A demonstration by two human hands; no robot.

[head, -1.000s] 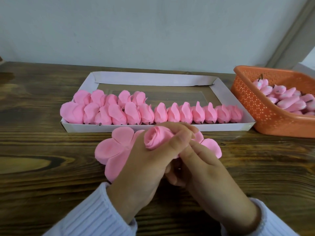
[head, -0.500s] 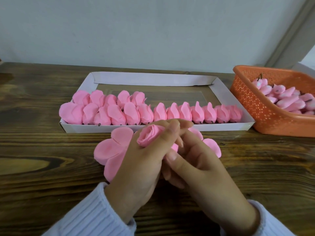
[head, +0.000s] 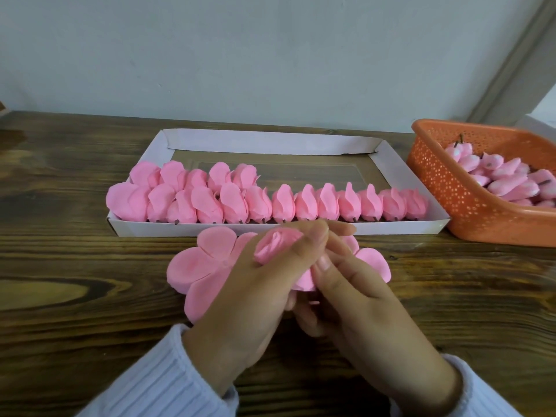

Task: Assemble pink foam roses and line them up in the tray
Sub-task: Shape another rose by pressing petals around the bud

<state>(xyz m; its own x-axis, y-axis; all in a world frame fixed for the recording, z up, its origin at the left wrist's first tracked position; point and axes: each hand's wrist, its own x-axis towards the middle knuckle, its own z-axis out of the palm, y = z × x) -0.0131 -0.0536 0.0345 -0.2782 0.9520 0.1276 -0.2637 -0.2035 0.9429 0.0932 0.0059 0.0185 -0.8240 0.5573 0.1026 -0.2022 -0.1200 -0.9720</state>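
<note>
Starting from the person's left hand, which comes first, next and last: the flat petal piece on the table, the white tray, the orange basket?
From the left hand in the head view:
1. Flat petal piece: partly under the hand, on its left side.
2. White tray: just beyond the fingers, its near wall close behind them.
3. Orange basket: far off to the right, past the tray's end.

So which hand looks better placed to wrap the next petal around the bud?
Probably the right hand: its fingers touch the loose petals, while the left hand pinches the bud.

Dark wooden table (head: 75,296) carries white tray (head: 400,173), orange basket (head: 445,203), flat pink petals (head: 195,266).
</note>
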